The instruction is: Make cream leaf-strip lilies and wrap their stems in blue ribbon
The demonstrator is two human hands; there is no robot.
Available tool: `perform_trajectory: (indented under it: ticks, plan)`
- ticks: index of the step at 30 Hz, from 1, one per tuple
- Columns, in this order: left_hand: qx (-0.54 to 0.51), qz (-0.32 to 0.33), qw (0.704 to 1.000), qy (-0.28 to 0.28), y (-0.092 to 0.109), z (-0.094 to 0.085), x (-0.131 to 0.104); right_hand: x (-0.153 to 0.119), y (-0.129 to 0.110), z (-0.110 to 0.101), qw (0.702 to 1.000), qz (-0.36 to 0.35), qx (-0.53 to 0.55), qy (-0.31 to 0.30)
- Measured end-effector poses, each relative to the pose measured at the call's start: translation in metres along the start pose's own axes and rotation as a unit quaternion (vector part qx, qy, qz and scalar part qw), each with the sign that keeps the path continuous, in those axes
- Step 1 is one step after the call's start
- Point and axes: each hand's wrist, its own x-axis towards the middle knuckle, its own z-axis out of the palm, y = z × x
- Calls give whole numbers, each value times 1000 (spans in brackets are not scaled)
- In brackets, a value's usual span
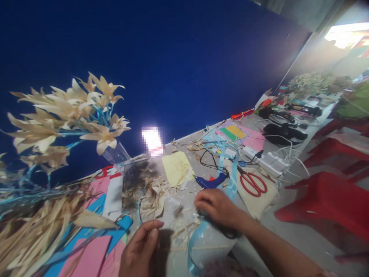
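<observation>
My left hand [141,246] is at the bottom, thumb and index finger brought near each other beside dry husk scraps [151,200]; whether something thin is between them is too small to tell. Over the table [207,246], my right hand [215,207] is curled round something dark and mostly hidden, probably a handle. A light blue ribbon [194,244] hangs just below it, over the table's front edge. Beyond that hand lie a blue glue gun [211,181] and red-handled scissors [253,184] on a pale cloth.
Dried-husk flowers [103,134] stand in a clear vase at the left, above husk strips [54,227] and pink paper [86,256]. A yellow sheet [176,167] lies mid-table. Power strip [273,163] and cables are at the right, near red stools [331,204].
</observation>
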Motion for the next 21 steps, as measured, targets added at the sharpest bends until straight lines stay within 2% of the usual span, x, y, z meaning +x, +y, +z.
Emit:
perform_trajectory:
  ticks: [2,4,7,11,16,21]
  plan:
    - [-44,-24,999,2,3,-3,0,-7,20,-31,992,36,-106,61]
    - [-92,-54,994,-6,4,-3,1,-16,35,-54,979,74,-173,81]
    - [-118,-69,990,-23,5,-1,4,-26,44,-63,974,80,-211,10]
    - [-87,-42,995,-20,8,-1,6,-37,40,-34,969,33,-226,-94]
    - [-37,-33,999,-16,9,-5,1,-41,29,12,964,-67,-197,-168]
    - [-115,9,993,6,17,-18,-6,-29,21,40,931,-128,-266,-217]
